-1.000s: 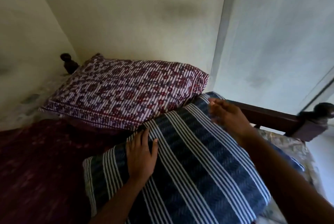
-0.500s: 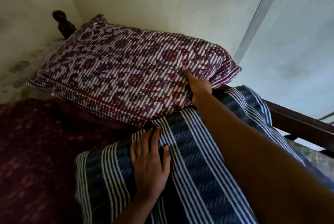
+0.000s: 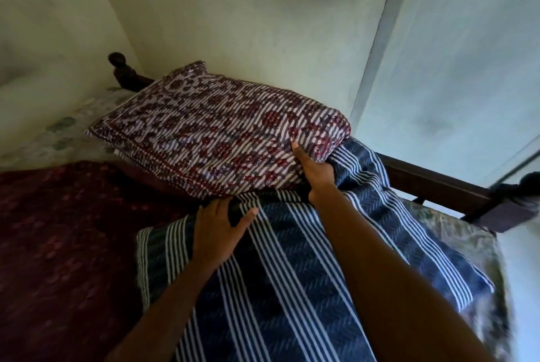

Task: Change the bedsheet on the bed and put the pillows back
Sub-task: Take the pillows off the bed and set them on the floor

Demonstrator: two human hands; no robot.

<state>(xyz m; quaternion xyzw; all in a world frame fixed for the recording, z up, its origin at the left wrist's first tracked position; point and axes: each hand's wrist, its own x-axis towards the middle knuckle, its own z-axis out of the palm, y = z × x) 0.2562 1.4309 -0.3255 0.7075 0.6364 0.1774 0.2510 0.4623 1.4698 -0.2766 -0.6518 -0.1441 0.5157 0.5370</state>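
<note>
Pillows at the bed's head: both judged soft, light, easily bunched.
Your right hand [image 3: 314,171] pinches the patterned pillow [image 3: 210,133] at its near right edge, thumb on top. Your left hand [image 3: 217,233] lies flat, fingers spread, on the striped pillow [image 3: 292,288] in front. Both covers look filled.

The left hand [image 3: 217,233] and right hand [image 3: 317,171] are bare, on bare forearms; both thumbs show short, trimmed nails.
</note>
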